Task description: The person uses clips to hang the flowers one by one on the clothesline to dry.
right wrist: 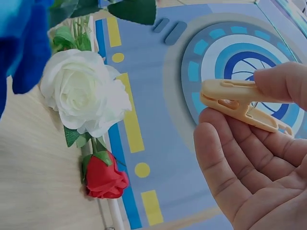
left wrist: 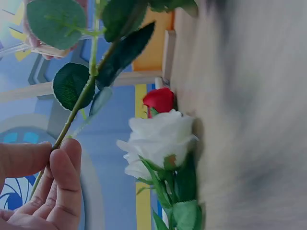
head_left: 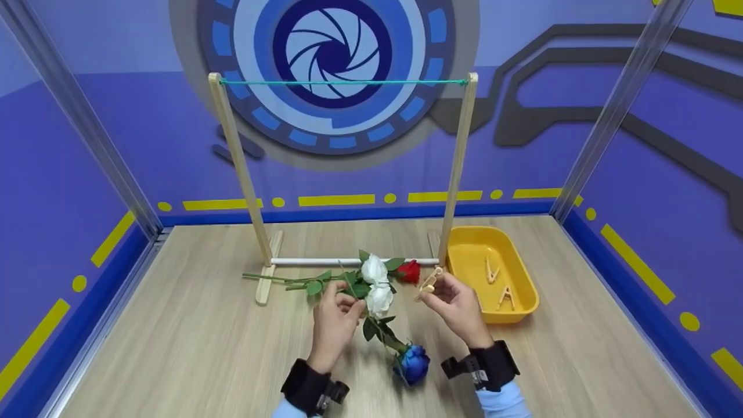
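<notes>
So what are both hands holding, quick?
Left hand: holding the blue rose by its stem.
Right hand: pinching a clothespin.

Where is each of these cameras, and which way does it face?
Head: on the person's head, looking forward and down at the table, wooden frame and tray; left hand, right hand and sleeves show.
Left wrist: on that wrist, looking past the left hand, pinching a stem, toward the wall; seemingly part of the right hand shows too.
Right wrist: on that wrist, looking past the right hand, pinching a clothespin, toward the wall; only that hand shows.
Both wrist pictures appear turned sideways and share the red rose.
</notes>
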Tool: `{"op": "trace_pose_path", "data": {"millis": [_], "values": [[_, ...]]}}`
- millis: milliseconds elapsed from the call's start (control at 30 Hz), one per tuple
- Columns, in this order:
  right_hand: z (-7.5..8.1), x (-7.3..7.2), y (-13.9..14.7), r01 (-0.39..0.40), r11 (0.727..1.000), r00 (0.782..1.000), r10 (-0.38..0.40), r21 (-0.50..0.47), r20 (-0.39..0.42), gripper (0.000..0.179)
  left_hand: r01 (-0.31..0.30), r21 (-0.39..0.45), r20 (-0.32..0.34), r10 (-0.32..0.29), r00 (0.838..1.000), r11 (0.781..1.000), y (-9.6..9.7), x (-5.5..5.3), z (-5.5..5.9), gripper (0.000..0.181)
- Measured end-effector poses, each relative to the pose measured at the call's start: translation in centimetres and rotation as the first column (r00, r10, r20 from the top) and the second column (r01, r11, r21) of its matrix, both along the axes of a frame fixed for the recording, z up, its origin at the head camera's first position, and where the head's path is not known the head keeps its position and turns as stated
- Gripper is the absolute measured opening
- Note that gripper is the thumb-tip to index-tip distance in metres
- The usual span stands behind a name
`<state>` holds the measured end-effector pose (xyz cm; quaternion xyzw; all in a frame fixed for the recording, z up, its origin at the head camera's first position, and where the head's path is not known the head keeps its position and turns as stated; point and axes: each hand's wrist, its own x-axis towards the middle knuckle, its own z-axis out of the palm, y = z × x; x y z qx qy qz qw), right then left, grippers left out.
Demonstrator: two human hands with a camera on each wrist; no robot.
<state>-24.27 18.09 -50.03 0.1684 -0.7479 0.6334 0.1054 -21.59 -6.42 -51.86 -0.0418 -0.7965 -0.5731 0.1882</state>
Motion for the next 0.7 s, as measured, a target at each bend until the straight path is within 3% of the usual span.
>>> {"op": "trace_pose_path", "data": {"millis": [200, 433, 700], "values": [[1.0, -0.5, 0.3, 0.016, 1.000, 1.000, -0.016, -0.004, -0.025, 0.017, 0.091, 0.013, -0.030, -0.091, 0.995, 0.996, 0.4, -0.8, 2.4, 0.018], [3.4, -1.6, 0.4, 0.006, 1.000, 0.999, -0.006, -0.006, -0.048, 0.021, 0.073, -0.136, -0.153, -0.094, 0.984, 0.988, 1.5, -1.9, 5.4, 0.011], [6.3, -3.2, 1.1, -0.010, 0.999, 0.996, 0.014, 0.034, -0.092, 0.022, 0.118, -0.213, -0.232, -0.168, 0.958, 0.970, 2.8, -3.7, 8.8, 0.003]]}}
